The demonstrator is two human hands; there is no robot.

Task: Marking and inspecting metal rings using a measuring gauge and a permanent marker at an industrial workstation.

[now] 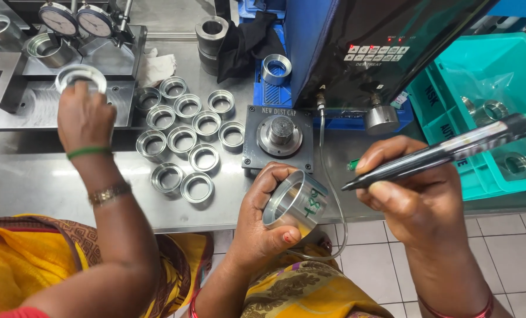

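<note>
Marking is the step in hand: your left hand point(263, 221) has its grip clamped around a steel ring point(295, 202) above the surface point(39, 176) edge, green digits already on its wall. Your right hand point(419, 194) pinches a marker pen point(445, 150), tip just beside the ring. A co-worker's hand point(85, 118) holds another ring point(80, 75).

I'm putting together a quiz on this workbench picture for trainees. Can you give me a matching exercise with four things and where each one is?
Things:
1. marker pen
2. marked metal ring
3. loose metal rings
4. teal bin

Places:
A. spread out on the steel table
B. in the right hand
C. at the far right of the bench
D. in the left hand

Pairs: 1-B, 2-D, 3-A, 4-C
</note>
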